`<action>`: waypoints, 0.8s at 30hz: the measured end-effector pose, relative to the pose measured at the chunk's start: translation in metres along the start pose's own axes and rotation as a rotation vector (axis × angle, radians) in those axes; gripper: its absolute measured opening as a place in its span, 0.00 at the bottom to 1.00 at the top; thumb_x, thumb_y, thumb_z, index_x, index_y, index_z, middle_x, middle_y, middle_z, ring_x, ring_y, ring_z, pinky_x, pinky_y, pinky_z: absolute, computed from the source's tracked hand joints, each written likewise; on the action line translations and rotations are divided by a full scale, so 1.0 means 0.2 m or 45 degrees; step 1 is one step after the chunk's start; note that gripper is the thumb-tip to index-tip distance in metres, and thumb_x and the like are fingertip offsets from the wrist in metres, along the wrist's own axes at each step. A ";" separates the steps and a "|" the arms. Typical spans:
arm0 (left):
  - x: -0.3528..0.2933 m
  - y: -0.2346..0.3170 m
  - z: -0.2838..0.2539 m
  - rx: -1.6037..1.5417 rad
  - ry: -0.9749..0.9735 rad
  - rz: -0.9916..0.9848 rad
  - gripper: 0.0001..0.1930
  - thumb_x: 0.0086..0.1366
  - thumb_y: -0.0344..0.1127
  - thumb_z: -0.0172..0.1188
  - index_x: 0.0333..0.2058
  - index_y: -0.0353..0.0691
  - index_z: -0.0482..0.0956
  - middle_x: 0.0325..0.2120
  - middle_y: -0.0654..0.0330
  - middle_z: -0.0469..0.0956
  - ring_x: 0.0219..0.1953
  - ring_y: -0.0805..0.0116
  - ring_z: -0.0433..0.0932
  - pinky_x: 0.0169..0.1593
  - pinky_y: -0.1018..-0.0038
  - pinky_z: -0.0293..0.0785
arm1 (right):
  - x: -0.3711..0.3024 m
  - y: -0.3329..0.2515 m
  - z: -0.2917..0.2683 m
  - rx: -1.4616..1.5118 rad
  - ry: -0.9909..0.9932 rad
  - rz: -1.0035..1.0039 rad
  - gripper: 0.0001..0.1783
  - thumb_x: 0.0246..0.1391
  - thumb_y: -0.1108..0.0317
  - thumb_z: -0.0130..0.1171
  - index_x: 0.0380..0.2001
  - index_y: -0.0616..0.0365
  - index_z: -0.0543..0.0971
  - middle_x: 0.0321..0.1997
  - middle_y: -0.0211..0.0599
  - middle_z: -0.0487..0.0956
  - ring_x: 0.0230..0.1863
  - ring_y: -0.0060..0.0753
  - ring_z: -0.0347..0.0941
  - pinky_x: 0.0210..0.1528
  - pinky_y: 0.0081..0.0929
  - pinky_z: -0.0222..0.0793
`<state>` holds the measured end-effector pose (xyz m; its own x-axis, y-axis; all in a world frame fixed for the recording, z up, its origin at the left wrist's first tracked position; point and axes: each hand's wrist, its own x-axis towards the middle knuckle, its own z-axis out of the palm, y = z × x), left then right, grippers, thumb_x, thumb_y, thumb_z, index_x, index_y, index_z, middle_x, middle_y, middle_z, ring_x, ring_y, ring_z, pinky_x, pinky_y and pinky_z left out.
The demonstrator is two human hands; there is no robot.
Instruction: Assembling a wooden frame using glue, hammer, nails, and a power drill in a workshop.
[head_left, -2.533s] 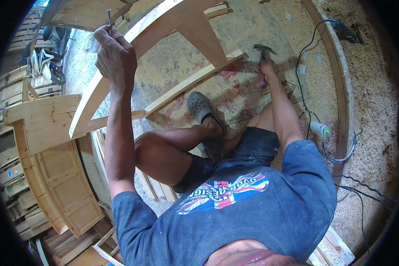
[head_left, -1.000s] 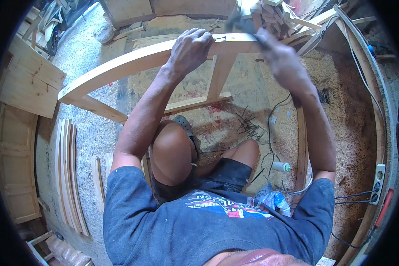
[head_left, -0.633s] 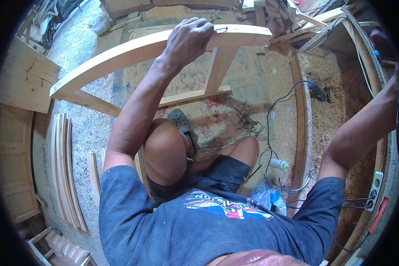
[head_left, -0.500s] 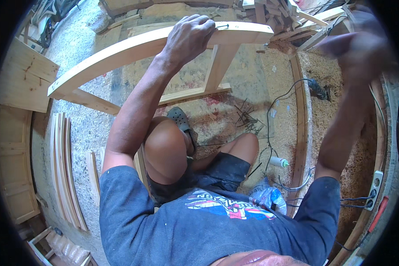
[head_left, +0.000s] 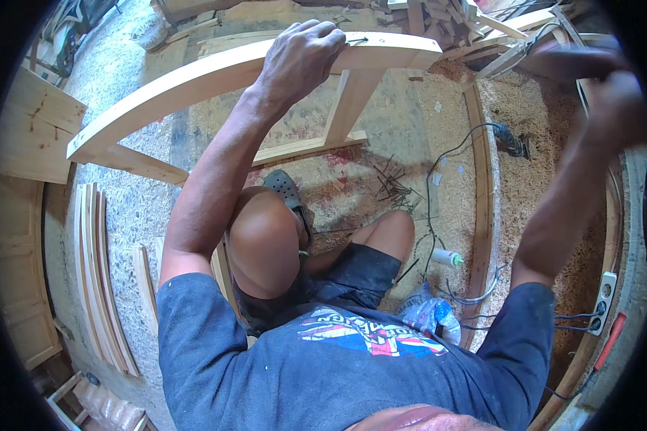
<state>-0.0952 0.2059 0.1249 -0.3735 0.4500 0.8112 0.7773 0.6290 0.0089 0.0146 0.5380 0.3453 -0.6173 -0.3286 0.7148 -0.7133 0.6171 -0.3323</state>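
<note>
My left hand (head_left: pixel 303 57) is closed over the top edge of a pale wooden frame (head_left: pixel 172 97), gripping its long upper beam. Right beside its fingers a thin dark nail (head_left: pixel 357 40) stands out at a slant from the beam's top, near the right end. At the upper right my right hand (head_left: pixel 620 108) is raised away from the frame and smeared by motion. It is closed on a dark hammer-like tool (head_left: pixel 571 63), too blurred to make out fully. The frame's legs run down to a lower rail (head_left: pixel 309 149).
Several loose nails (head_left: pixel 397 188) lie on the floor beyond my knees. A black cable (head_left: pixel 438 161), a small bottle (head_left: pixel 447 257) and a plastic bag (head_left: pixel 431 316) are to the right, by a power strip (head_left: pixel 602 303). Long wood strips (head_left: pixel 97 273) lie left; scrap wood (head_left: pixel 446 29) is piled far right.
My right hand has moved a little right and down with the dark tool, which shows more plainly now. My left hand keeps its grip on the beam; the view has shifted slightly.
</note>
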 end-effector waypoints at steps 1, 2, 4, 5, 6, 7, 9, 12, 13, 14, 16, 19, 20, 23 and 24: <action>0.00 0.00 0.00 -0.006 0.008 0.015 0.03 0.66 0.29 0.63 0.35 0.36 0.81 0.33 0.54 0.82 0.39 0.53 0.82 0.46 0.61 0.81 | -0.18 0.12 0.12 -0.128 -0.329 0.144 0.21 0.68 0.53 0.57 0.50 0.60 0.81 0.28 0.39 0.84 0.23 0.28 0.79 0.27 0.29 0.76; -0.03 -0.01 -0.02 0.029 -0.011 0.005 0.03 0.66 0.29 0.63 0.35 0.36 0.81 0.33 0.54 0.82 0.39 0.53 0.82 0.46 0.61 0.81 | -0.41 0.24 0.53 -0.962 -0.034 -0.145 0.21 0.60 0.74 0.60 0.57 0.62 0.81 0.41 0.42 0.85 0.32 0.32 0.80 0.34 0.27 0.78; -0.04 -0.03 -0.02 0.054 -0.177 -0.027 0.03 0.66 0.30 0.61 0.35 0.37 0.81 0.34 0.55 0.82 0.43 0.55 0.82 0.48 0.59 0.78 | -0.51 0.16 0.68 -0.535 -0.223 0.143 0.22 0.64 0.71 0.57 0.61 0.59 0.76 0.36 0.40 0.83 0.27 0.26 0.77 0.28 0.23 0.73; -0.07 -0.05 0.01 -0.037 -0.101 -0.005 0.03 0.65 0.29 0.60 0.35 0.36 0.81 0.34 0.54 0.82 0.43 0.53 0.82 0.49 0.59 0.78 | -0.50 0.15 0.69 -0.093 -0.399 0.402 0.24 0.68 0.68 0.54 0.66 0.55 0.71 0.31 0.38 0.81 0.22 0.21 0.74 0.22 0.20 0.68; -0.05 -0.02 0.00 -0.049 -0.089 -0.023 0.04 0.66 0.30 0.60 0.35 0.36 0.81 0.35 0.53 0.82 0.43 0.52 0.82 0.49 0.58 0.78 | -0.52 0.07 0.65 -0.090 -0.404 0.396 0.24 0.68 0.68 0.54 0.66 0.55 0.71 0.31 0.38 0.81 0.22 0.21 0.74 0.22 0.20 0.68; -0.03 0.00 -0.02 -0.062 -0.078 -0.041 0.05 0.67 0.30 0.60 0.36 0.35 0.81 0.35 0.52 0.83 0.43 0.51 0.82 0.50 0.58 0.78 | -0.52 -0.02 0.58 0.131 -0.295 0.621 0.25 0.69 0.68 0.55 0.67 0.55 0.70 0.29 0.33 0.78 0.20 0.18 0.70 0.20 0.18 0.64; -0.01 0.00 -0.04 -0.115 -0.048 -0.080 0.05 0.67 0.30 0.61 0.35 0.35 0.80 0.34 0.51 0.83 0.41 0.51 0.82 0.47 0.58 0.78 | -0.53 -0.14 0.49 0.344 -0.154 0.839 0.27 0.69 0.67 0.56 0.69 0.55 0.68 0.27 0.29 0.75 0.18 0.14 0.66 0.18 0.16 0.60; 0.00 -0.02 -0.05 -0.183 -0.048 -0.218 0.05 0.68 0.30 0.62 0.34 0.33 0.80 0.33 0.50 0.83 0.39 0.49 0.82 0.45 0.59 0.79 | -0.57 -0.19 0.41 0.357 0.164 0.844 0.26 0.69 0.68 0.57 0.68 0.58 0.68 0.27 0.26 0.73 0.17 0.08 0.61 0.16 0.12 0.54; 0.00 -0.02 -0.05 -0.198 -0.074 -0.315 0.06 0.69 0.31 0.62 0.35 0.33 0.80 0.34 0.49 0.83 0.39 0.48 0.82 0.45 0.58 0.79 | -0.60 -0.18 0.38 0.357 0.174 0.841 0.26 0.69 0.68 0.57 0.68 0.58 0.68 0.27 0.26 0.73 0.17 0.08 0.61 0.16 0.12 0.54; 0.02 0.00 -0.05 -0.168 -0.088 -0.333 0.06 0.68 0.31 0.62 0.35 0.34 0.80 0.34 0.48 0.83 0.39 0.48 0.82 0.44 0.59 0.78 | -0.63 -0.18 0.35 0.363 0.173 0.860 0.26 0.69 0.68 0.57 0.68 0.58 0.68 0.27 0.26 0.73 0.17 0.08 0.61 0.16 0.12 0.53; 0.05 0.06 -0.03 -0.171 -0.090 -0.395 0.07 0.68 0.34 0.62 0.35 0.36 0.81 0.35 0.50 0.84 0.41 0.50 0.82 0.45 0.57 0.78 | -0.66 -0.17 0.32 0.369 0.178 0.880 0.26 0.69 0.68 0.58 0.67 0.59 0.68 0.27 0.26 0.73 0.17 0.08 0.60 0.15 0.12 0.53; 0.06 0.08 0.00 -0.129 -0.123 -0.430 0.09 0.68 0.38 0.62 0.35 0.39 0.81 0.35 0.54 0.85 0.42 0.52 0.83 0.46 0.56 0.78 | -0.69 -0.15 0.32 0.367 0.163 0.921 0.26 0.69 0.68 0.58 0.67 0.59 0.68 0.27 0.27 0.73 0.17 0.08 0.60 0.16 0.13 0.53; 0.07 0.08 0.00 -0.090 -0.149 -0.391 0.09 0.68 0.39 0.62 0.35 0.40 0.82 0.35 0.55 0.85 0.43 0.53 0.83 0.46 0.57 0.78 | -0.70 -0.14 0.31 0.377 0.164 0.930 0.26 0.69 0.68 0.58 0.67 0.59 0.68 0.27 0.27 0.73 0.17 0.08 0.60 0.16 0.13 0.53; 0.07 0.08 -0.01 -0.096 -0.190 -0.399 0.10 0.67 0.41 0.63 0.35 0.41 0.82 0.36 0.57 0.85 0.43 0.53 0.83 0.45 0.57 0.78 | -0.70 -0.15 0.30 0.376 0.155 0.932 0.26 0.69 0.68 0.58 0.67 0.59 0.68 0.26 0.27 0.73 0.17 0.08 0.61 0.16 0.13 0.53; 0.07 0.08 -0.01 -0.096 -0.191 -0.399 0.10 0.67 0.41 0.63 0.35 0.41 0.82 0.36 0.57 0.85 0.43 0.53 0.83 0.45 0.57 0.78 | -0.69 -0.15 0.30 0.367 0.143 0.923 0.26 0.69 0.68 0.58 0.67 0.59 0.69 0.26 0.27 0.73 0.17 0.08 0.61 0.16 0.13 0.54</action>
<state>-0.0870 0.2205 0.1366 -0.6655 0.3340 0.6676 0.6464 0.7050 0.2917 0.1017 0.5219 0.2208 -0.9351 0.1689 0.3117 -0.2130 0.4350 -0.8749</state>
